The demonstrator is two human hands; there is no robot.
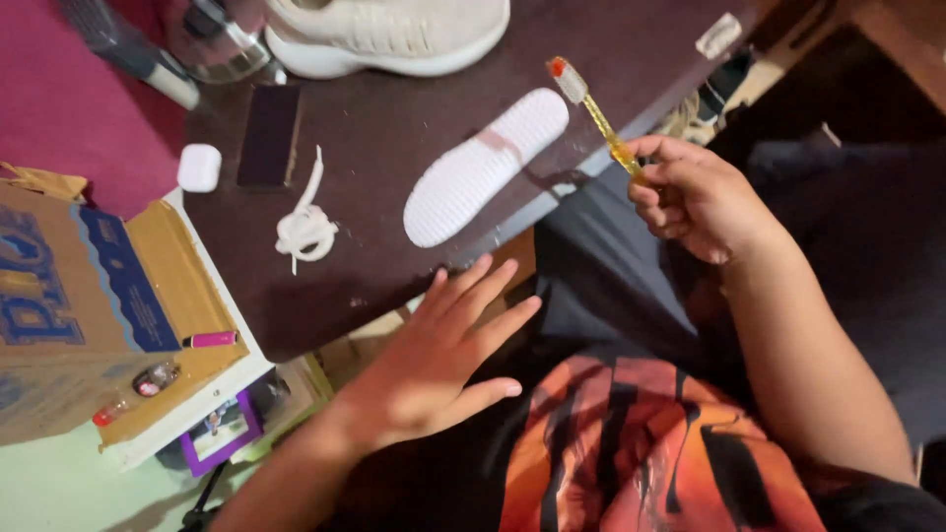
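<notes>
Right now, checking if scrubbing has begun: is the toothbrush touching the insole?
Apart. The head view shows the toothbrush raised in the right hand, dark table visible between its bristles and the insole.

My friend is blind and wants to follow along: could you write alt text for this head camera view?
A person's right hand holds up a yellow toothbrush over a dark table, where a white insole, a bundled white shoelace and a white sneaker lie. The left hand hovers open and empty near the table's edge.
</notes>
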